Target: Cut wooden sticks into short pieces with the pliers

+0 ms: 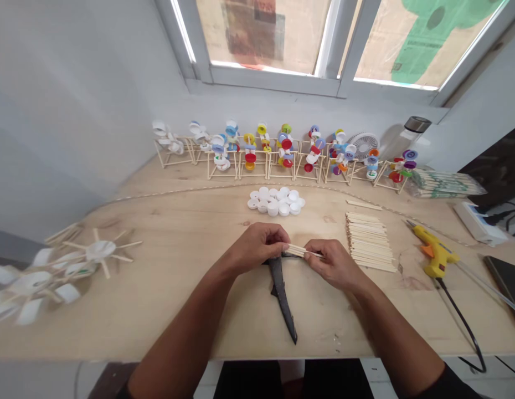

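Observation:
My left hand and my right hand face each other above a plywood table. Both pinch a small bundle of thin wooden sticks between them. A long, dark, tapering strip, possibly sandpaper or rubber, lies under my hands, and its upper end is hidden beneath them. To the right of my right hand is a neat pile of loose wooden sticks. A heap of white plastic bottle caps sits ahead of my hands.
A row of stick-and-cap pinwheel models lines the back of the table below a window. A larger white pinwheel lies at the left. At the right are a yellow hot glue gun, its black cord, and a bag of sticks.

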The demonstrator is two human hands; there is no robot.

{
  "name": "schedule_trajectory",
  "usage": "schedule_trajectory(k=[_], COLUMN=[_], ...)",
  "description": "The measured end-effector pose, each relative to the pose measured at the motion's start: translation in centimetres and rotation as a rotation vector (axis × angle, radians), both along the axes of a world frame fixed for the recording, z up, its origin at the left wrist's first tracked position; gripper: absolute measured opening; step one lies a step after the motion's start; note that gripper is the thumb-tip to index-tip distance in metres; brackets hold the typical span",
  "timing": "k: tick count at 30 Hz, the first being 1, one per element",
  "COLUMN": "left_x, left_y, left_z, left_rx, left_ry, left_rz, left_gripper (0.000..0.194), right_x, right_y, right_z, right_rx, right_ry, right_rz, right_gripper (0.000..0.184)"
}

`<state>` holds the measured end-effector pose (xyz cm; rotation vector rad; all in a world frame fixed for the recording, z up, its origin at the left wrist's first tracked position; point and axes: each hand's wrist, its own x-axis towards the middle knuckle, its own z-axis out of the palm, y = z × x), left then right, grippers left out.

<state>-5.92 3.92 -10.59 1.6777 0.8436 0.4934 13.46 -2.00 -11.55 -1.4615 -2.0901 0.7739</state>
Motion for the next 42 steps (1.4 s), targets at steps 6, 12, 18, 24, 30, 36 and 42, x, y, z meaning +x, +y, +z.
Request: schedule_trajectory(k=[6, 12, 18, 24, 30, 36, 42], left_x=[-0.1, -0.2, -0.2, -0.3, -0.4, -0.4, -1.1], left_y=[0.0, 0.1, 0.0, -0.1, -0.1, -0.1, 0.1], left_z=[0.0, 0.1, 0.2, 0.3, 0.2, -0.1, 0.1], left_rx=[0.031, 0.095, 0.123, 0.156, 0.204, 0.259, 0.29], left_ry=[0.022, 0.057, 0.081, 0.103, 0.122, 0.154, 0.17], left_rz=[-0.019, -0.046, -0.051, -0.06, -0.087, -0.095, -0.077], left_gripper=[0.011, 0.012, 0.014, 0.013, 0.013, 0.014, 0.014], right_x=[0.0, 0.0, 0.0, -0.1, -0.2, -0.2, -0.2], right_y=[0.0, -0.1, -0.2, -0.2, -0.2, -0.3, -0.5], right_z=[0.0, 0.1, 0.2, 0.2, 0.2, 0.2, 0.6], right_rx=[-0.007, -0.004, 0.003, 0.009, 0.003, -0.014, -0.012], right_ry=[-0.014, -0.008, -0.009, -0.012, -0.025, -0.049, -0.072], right_rz=[0.007, 0.029, 0.031, 0.04, 0.031, 0.007, -0.017], right_gripper=[0.016, 0.016, 0.016, 0.016, 0.015, 0.014, 0.013])
